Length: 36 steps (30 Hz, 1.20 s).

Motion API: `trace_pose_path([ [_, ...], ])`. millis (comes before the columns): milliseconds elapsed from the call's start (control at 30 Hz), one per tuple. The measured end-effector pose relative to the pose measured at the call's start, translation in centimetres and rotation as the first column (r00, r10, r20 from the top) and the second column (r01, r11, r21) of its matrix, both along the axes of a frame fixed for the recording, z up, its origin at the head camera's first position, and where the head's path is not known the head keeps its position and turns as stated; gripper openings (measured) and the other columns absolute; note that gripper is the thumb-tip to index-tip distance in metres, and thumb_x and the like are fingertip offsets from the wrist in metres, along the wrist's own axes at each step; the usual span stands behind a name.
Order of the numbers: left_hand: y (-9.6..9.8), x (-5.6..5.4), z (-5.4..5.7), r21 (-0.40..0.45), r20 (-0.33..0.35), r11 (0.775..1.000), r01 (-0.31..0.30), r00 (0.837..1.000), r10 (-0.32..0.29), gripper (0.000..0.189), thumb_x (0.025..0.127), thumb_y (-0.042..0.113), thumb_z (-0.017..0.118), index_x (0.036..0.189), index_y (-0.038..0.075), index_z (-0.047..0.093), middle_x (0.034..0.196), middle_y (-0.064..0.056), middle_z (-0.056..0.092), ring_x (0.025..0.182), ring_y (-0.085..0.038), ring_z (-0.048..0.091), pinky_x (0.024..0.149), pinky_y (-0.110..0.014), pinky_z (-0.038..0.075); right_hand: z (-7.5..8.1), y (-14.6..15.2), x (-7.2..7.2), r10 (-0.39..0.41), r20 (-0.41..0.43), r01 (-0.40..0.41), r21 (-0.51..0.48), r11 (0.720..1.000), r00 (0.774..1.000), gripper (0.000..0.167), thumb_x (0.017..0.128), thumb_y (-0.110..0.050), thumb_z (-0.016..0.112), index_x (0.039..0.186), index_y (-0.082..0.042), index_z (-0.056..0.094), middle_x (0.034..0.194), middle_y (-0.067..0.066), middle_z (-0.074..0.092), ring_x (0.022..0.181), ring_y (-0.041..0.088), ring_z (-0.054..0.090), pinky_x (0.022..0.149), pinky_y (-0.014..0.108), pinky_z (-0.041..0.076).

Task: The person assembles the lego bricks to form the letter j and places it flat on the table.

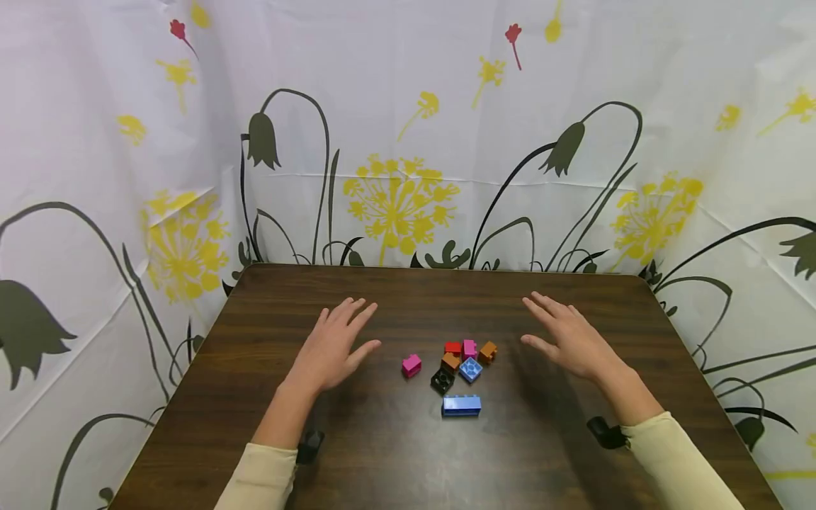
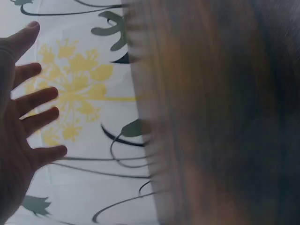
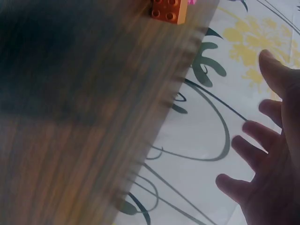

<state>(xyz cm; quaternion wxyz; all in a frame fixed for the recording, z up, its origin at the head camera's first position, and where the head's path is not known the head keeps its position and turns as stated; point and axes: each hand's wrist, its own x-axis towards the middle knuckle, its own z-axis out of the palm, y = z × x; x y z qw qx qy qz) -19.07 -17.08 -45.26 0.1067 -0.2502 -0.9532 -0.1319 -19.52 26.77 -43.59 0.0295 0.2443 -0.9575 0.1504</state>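
Observation:
My left hand (image 1: 331, 348) hovers over the table to the left of the toy bricks, fingers spread and nothing held. Closest to it is a lone magenta brick (image 1: 411, 365). On the other side, my right hand (image 1: 569, 341) is also raised with its fingers apart and holds nothing. An orange brick (image 1: 487, 352) is the nearest to it. Between the hands cluster a red brick (image 1: 452, 348), a second magenta brick (image 1: 469, 349), another orange brick (image 1: 450, 362), a square blue brick (image 1: 470, 370) and a black brick (image 1: 443, 380). A long blue brick (image 1: 461, 406) lies in front.
A dark wood-grain table (image 1: 382, 453) carries the bricks. Behind it and at both sides hangs a white curtain (image 1: 395, 85) with grey and yellow flower prints. A dark wrist device (image 1: 310, 447) sits at the left sleeve, and a similar device (image 1: 605, 433) at the right.

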Motion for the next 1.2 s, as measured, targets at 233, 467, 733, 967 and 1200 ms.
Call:
trace_pose_path([
  [233, 2.9, 1.6, -1.7, 0.259, -0.168, 0.948, 0.183, 0.975, -0.142, 0.047, 0.089, 0.023, 0.073, 0.134, 0.017, 0.061, 0.123, -0.002, 0.06, 0.114, -0.02, 0.054, 0.087, -0.042, 0.05, -1.8, -1.0, 0.2, -0.001, 0.05, 0.003, -0.044, 0.999, 0.999, 0.05, 0.093, -0.032, 0.068, 0.136, -0.008, 0.059, 0.133, 0.014, 0.059, 0.121, 0.038, 0.054, 0.099, 0.058, 0.039],
  [467, 6.9, 4.4, -4.2, 0.342, -0.03, 0.922, 0.18, 0.983, -0.181, 0.014, 0.088, 0.02, 0.074, 0.102, 0.018, 0.074, 0.09, 0.009, 0.066, 0.081, -0.009, 0.062, 0.068, -0.028, 0.051, -4.9, -2.7, 0.3, -0.006, 0.069, 0.016, -0.142, 0.99, 0.998, 0.042, 0.089, -0.026, 0.073, 0.126, -0.006, 0.067, 0.119, 0.01, 0.068, 0.109, 0.031, 0.064, 0.09, 0.052, 0.048],
  [733, 10.0, 5.5, -5.7, 0.241, 0.283, 0.966, 0.094, 0.945, -0.162, 0.024, 0.091, 0.039, 0.069, 0.107, 0.021, 0.074, 0.08, 0.018, 0.059, 0.067, -0.001, 0.051, 0.058, -0.024, 0.042, -7.7, -4.5, 0.6, -0.094, 0.108, 0.115, -0.211, 0.971, 0.99, 0.047, 0.089, -0.028, 0.074, 0.132, -0.012, 0.063, 0.122, 0.008, 0.067, 0.108, 0.028, 0.064, 0.089, 0.053, 0.049],
  [967, 11.5, 5.5, -6.3, 0.137, 0.303, 0.987, 0.079, 0.946, -0.118, 0.038, 0.09, 0.049, 0.066, 0.118, 0.023, 0.072, 0.08, 0.014, 0.057, 0.065, -0.002, 0.047, 0.057, -0.025, 0.039, -8.7, -5.3, 0.7, -0.2, 0.082, 0.213, -0.187, 0.959, 0.976, 0.051, 0.086, -0.035, 0.076, 0.132, -0.015, 0.064, 0.12, 0.009, 0.067, 0.105, 0.03, 0.064, 0.085, 0.053, 0.05],
  [1200, 12.0, 5.5, -6.6, 0.112, 0.272, 0.989, 0.092, 0.955, -0.12, 0.028, 0.09, 0.044, 0.069, 0.11, 0.025, 0.073, 0.086, 0.01, 0.062, 0.068, -0.004, 0.05, 0.056, -0.026, 0.041, -8.8, -6.2, 0.6, -0.264, 0.096, 0.277, -0.155, 0.948, 0.96, 0.051, 0.085, -0.041, 0.076, 0.128, -0.017, 0.066, 0.119, 0.008, 0.068, 0.102, 0.031, 0.064, 0.081, 0.052, 0.051],
])
